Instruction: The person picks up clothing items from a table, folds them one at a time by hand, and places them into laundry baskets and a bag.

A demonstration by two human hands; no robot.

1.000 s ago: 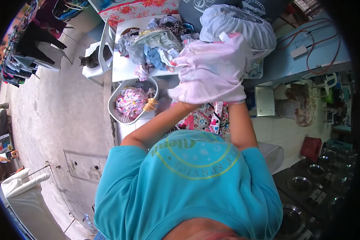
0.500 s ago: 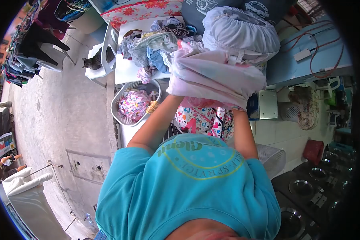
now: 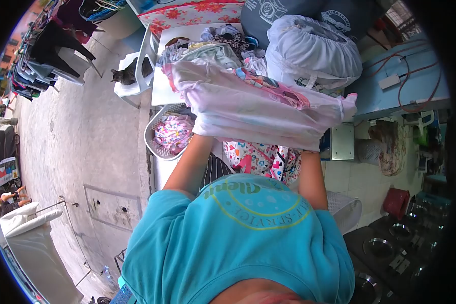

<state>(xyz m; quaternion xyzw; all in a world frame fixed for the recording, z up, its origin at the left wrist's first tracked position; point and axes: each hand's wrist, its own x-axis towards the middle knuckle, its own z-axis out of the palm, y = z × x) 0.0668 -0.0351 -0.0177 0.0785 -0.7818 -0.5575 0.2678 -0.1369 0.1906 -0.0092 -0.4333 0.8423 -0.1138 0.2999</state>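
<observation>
Well, from here I see both hands covered by a pale pink cloth garment point(image 3: 261, 117); their grip I cannot tell.

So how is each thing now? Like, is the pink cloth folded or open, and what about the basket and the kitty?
Pink cloth: held up, spread wide, not neatly folded
Both hands: hidden by the cloth
Basket: upright, clothes inside
Crumpled heap on the white table: messy, unfolded
White bag: bulging
Cat: resting on the white chair
Black trousers: hanging
</observation>
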